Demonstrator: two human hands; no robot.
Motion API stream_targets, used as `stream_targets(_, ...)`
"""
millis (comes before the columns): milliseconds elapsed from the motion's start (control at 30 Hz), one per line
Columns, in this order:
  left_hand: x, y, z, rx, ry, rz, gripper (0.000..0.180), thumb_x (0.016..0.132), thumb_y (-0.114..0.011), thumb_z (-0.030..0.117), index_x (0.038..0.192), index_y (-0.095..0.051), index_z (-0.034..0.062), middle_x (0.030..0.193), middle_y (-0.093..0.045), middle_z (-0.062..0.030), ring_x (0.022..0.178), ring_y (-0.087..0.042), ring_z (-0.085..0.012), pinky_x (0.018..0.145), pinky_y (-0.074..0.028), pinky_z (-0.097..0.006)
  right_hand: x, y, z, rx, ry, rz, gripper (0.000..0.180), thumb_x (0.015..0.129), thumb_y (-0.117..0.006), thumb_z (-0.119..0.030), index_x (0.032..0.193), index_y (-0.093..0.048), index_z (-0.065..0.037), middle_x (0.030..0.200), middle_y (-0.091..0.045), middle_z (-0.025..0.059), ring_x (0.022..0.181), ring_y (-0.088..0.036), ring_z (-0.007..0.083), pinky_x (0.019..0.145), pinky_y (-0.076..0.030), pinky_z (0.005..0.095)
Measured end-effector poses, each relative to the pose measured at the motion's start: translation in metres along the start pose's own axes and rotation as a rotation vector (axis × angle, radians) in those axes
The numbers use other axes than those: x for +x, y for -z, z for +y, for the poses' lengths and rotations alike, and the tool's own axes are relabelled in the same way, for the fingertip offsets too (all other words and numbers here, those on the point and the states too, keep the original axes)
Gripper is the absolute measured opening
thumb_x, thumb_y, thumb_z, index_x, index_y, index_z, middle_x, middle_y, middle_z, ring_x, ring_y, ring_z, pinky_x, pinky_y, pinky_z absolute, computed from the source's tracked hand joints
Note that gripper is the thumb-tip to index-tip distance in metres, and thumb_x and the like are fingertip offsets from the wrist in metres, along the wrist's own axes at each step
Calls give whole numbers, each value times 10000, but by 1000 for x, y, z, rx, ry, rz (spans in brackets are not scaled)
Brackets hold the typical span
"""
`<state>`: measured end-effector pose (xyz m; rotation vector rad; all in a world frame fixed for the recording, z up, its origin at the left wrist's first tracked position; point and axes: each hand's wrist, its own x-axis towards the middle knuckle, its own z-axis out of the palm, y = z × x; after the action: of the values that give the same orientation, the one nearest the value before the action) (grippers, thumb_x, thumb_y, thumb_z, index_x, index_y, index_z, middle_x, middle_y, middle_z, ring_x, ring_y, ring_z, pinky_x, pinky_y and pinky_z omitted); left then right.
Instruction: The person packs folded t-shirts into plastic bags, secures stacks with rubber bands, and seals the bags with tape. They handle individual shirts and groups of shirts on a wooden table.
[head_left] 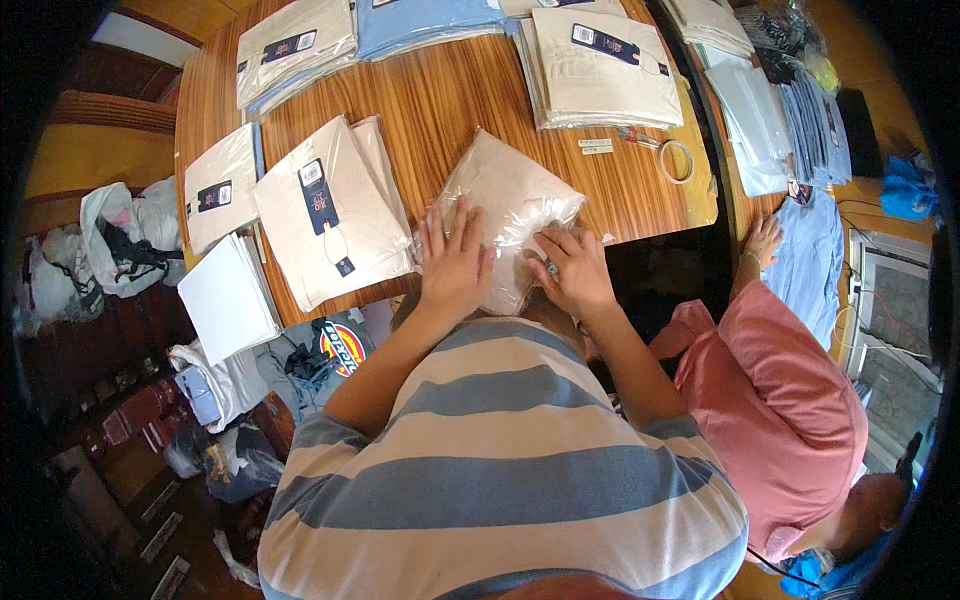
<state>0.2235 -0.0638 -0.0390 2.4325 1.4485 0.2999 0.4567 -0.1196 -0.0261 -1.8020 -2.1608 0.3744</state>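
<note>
Striped wooden tabletop carried stacks of folded cream garments around the near edge. Left hand lay flat, fingers spread, on a clear-bagged beige garment; right hand, fingers curled, pressed its near right edge.

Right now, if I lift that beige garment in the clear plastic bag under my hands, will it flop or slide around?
The bagged beige garment would probably sag at the edges, being folded cloth with no visible stiffener. Its glossy, wrinkled plastic likely slides easily on the smooth wooden table. With the left hand and right hand flat on it, it looks thin and probably light.
</note>
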Motion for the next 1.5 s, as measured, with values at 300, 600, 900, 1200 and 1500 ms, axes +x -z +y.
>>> stream_targets(300,84,-9,-2,-63,-350,-1,676,987,-601,405,1552,-450,66,1676,-339,-135,1562,-204,-453,1255,-115,-662,1,1,13,-58,-19,85,449,928,-720,-333,1295,-700,-74,1156,-644,126,1048,-585,348,938,-474,462)
stream_targets(600,80,-27,17,-23,-153,18,830,976,-588,530,1604,-362,38,1691,-261,-219,1541,-193,-534,1223,-68,-725,12,19,16,12,95,153,339,872,-796,-236,1133,-705,-39,1423,-578,161,1398,-484,405,1155,-398,535)
stream_targets(900,92,-24,38,72,-81,-9,785,998,-554,514,1636,-334,111,1714,-238,-174,1564,-156,-507,1172,-17,-796,26,2,19,34,-80,140,570,960,-660,-359,1432,-562,-55,1549,-487,163,1471,-391,441,1202,-305,604)
stream_targets(1200,92,-36,40,47,-114,-77,764,953,-567,410,1655,-338,215,1746,-174,-119,1573,-60,-527,1085,-4,-877,68,-27,25,-83,-243,103,820,969,-550,-558,1602,-400,-58,1709,-288,139,1568,-200,470,1245,-157,640)
stream_targets(1500,95,-32,40,54,-83,-140,771,942,-546,445,1651,-347,218,1755,-147,-119,1567,-66,-545,1076,-46,-889,74,-22,25,-138,-270,-41,823,964,-521,-552,1619,-377,-76,1729,-257,105,1590,-160,439,1253,-146,642)
